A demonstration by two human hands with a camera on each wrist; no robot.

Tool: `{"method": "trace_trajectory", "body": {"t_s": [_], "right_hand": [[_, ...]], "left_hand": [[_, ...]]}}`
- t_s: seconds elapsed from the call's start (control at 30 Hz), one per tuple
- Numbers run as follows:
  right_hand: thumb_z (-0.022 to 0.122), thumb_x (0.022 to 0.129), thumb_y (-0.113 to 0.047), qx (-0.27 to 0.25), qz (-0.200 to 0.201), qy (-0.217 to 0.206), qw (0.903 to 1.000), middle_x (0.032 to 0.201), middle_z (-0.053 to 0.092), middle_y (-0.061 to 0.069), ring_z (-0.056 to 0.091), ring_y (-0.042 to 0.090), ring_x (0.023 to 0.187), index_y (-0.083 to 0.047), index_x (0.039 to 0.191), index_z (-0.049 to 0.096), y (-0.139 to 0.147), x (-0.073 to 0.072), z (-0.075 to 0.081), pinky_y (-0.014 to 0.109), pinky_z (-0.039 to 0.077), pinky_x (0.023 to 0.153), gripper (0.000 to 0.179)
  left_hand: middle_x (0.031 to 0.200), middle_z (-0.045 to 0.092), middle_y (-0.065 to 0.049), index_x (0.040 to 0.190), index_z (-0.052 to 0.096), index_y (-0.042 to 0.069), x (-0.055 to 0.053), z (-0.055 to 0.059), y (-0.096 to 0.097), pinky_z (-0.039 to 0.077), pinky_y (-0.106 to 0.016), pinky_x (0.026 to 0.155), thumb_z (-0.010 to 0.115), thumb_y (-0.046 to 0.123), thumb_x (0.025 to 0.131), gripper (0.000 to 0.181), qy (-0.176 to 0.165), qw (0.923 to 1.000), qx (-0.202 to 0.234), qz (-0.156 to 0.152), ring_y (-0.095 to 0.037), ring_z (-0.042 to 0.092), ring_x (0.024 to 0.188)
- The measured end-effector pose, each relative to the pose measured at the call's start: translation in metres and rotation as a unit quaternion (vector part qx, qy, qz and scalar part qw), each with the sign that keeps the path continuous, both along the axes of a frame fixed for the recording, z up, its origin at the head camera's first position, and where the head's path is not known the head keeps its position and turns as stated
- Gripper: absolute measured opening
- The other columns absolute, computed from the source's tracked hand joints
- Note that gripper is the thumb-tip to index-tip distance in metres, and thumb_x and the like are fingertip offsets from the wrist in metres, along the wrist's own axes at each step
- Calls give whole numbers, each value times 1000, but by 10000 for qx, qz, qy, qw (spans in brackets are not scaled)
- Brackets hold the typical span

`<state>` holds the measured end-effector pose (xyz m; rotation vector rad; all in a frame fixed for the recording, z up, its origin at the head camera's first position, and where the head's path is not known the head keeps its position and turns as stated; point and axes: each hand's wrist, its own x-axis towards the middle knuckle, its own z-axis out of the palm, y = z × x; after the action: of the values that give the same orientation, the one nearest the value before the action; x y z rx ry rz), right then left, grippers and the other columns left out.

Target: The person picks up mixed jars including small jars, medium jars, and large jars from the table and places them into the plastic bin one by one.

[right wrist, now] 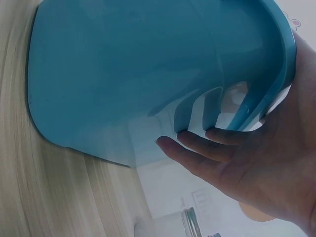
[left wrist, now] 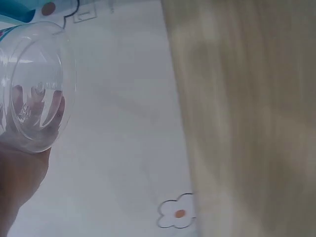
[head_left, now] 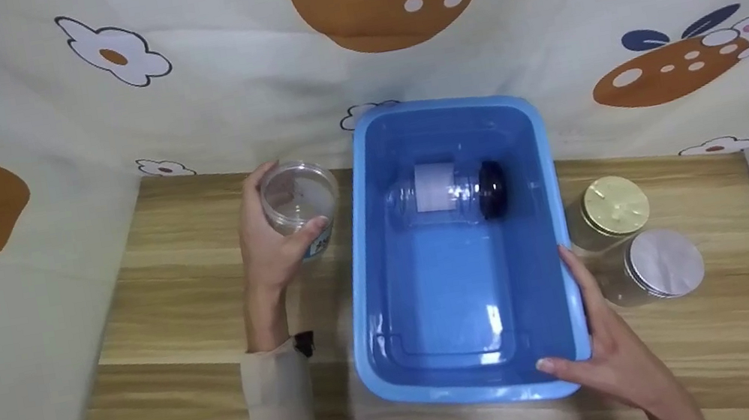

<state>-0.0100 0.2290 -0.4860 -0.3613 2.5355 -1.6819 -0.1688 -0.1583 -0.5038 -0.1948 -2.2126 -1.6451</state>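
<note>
My left hand [head_left: 270,239] grips a clear plastic jar [head_left: 300,196] just left of the blue plastic tub [head_left: 367,257]. In the left wrist view, the jar [left wrist: 37,64] turns a round, clear end to the camera, and fingers show through its wall. A blue label shows low on its side. At the tub's near right corner, my right hand [head_left: 614,345] holds the rim, thumb over the inner side and fingers along the outer wall. Inside the tub, a clear jar with a dark lid [head_left: 492,189] and a white label lies on its side.
Right of the tub stand two clear jars, one with a gold lid [head_left: 616,205] and one with a silver lid [head_left: 666,263]. The wood-patterned surface [head_left: 162,306] is bordered by a pale printed cloth [head_left: 234,96] at the back and both sides.
</note>
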Motion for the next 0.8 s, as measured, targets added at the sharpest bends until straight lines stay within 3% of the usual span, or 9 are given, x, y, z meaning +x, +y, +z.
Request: {"method": "trace_trajectory", "body": {"t_s": [0.1,0.23,0.47,0.67,0.8], "right_hand": [[90,62,-8,99,-10,15,9999,163,18,16,38,24,137,-18,161,9,0,1,0,18,33,104,129],[91,62,-9,158,-20,19,9999,163,18,16,36,34,136,-18,161,9,-1,1,0,17,32,104,129],[90,63,-8,22,7,-64,10000,164,16,15,33,35,138,-19,161,8,-2,0,0,17,30,106,128],[91,64,-7,91,-79,-278,9995,163,17,15,40,34,135,-23,161,8,-2,0,2,36,42,101,129],[90,63,-6,62,-72,-87,9999,162,21,16,42,25,135,-19,161,10,-1,1,2,28,40,104,127]], "left_hand": [[131,57,-10,140,44,7,4,10,2,46,-53,93,86,42,60,97,152,9996,-243,51,-25,55,115],[128,59,-9,134,45,5,7,23,4,45,-52,95,87,51,58,99,300,9992,-258,67,-25,56,115],[125,63,-12,135,47,3,12,38,6,46,-50,94,73,80,61,110,504,9971,-577,-31,-27,59,111],[119,68,-8,135,51,7,15,45,8,51,-48,86,62,89,62,111,701,9938,-857,82,-26,65,102],[112,72,-5,134,55,9,14,50,9,53,-46,82,60,90,62,108,952,9914,-883,128,-26,68,96]]}}
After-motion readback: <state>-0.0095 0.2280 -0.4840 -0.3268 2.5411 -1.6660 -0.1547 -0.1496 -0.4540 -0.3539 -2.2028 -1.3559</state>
